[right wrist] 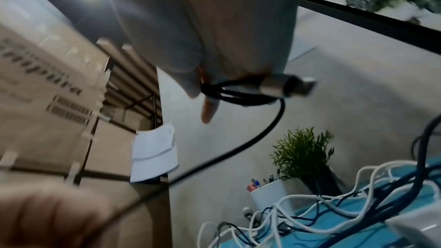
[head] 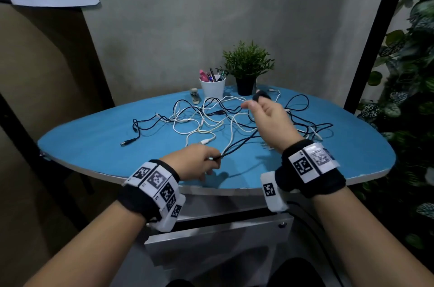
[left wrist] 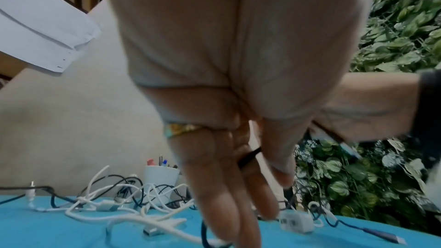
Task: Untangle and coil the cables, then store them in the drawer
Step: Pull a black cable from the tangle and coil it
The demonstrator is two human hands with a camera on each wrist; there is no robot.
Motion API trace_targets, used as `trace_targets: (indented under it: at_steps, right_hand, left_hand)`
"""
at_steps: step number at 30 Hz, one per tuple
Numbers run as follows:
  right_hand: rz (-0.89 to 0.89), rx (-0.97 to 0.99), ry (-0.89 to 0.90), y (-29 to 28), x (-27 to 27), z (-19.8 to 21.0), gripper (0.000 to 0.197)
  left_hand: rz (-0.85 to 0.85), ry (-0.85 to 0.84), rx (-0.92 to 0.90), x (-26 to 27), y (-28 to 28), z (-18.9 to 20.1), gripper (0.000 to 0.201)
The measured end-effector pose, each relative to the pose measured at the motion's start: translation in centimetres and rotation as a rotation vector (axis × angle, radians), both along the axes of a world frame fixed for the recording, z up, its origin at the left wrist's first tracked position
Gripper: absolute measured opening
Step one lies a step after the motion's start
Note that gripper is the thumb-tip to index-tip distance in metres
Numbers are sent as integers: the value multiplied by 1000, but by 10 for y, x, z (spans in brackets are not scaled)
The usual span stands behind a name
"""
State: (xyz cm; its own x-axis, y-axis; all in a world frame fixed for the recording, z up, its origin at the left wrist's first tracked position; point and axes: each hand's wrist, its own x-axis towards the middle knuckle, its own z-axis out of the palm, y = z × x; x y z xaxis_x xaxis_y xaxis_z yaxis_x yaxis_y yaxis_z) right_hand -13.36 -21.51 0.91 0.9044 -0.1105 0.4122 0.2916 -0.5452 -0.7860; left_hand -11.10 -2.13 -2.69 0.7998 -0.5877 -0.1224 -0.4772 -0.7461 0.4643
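A tangle of black and white cables (head: 211, 117) lies across the blue table (head: 94, 143). My right hand (head: 252, 102) is raised over the tangle. It holds a few small loops of a black cable (right wrist: 238, 91) wound round its fingers, with the silver plug (right wrist: 286, 86) sticking out. From there the black cable (head: 242, 143) runs taut down to my left hand (head: 215, 161) near the table's front edge. The left hand pinches that cable (left wrist: 248, 157) between its fingers. A grey drawer unit (head: 211, 237) stands under the table.
A white cup of pens (head: 212, 88), a small potted plant (head: 246, 68) and a small stapler-like object (head: 195, 96) stand at the back. A white charger block (left wrist: 296, 222) lies among the cables. Foliage and a black post (head: 373, 30) border the right side.
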Motion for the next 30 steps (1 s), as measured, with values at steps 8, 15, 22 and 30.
trace_targets:
  at_steps: [8,15,22,30]
  right_hand:
    - [87,-238,252,6,0,-8,31]
    - [249,-205,265,9,-8,-14,47]
    - [443,575,161,7,-10,1,47]
    - [390,1058,-33,-1,-1,14,38]
  left_hand:
    - [112,-503,-322,22,7,33,11]
    - [213,-789,-468,39,12,60,9]
    - [307,-568,-176,30,8,43,14]
    - [86,-284,66,10,-13,2,14]
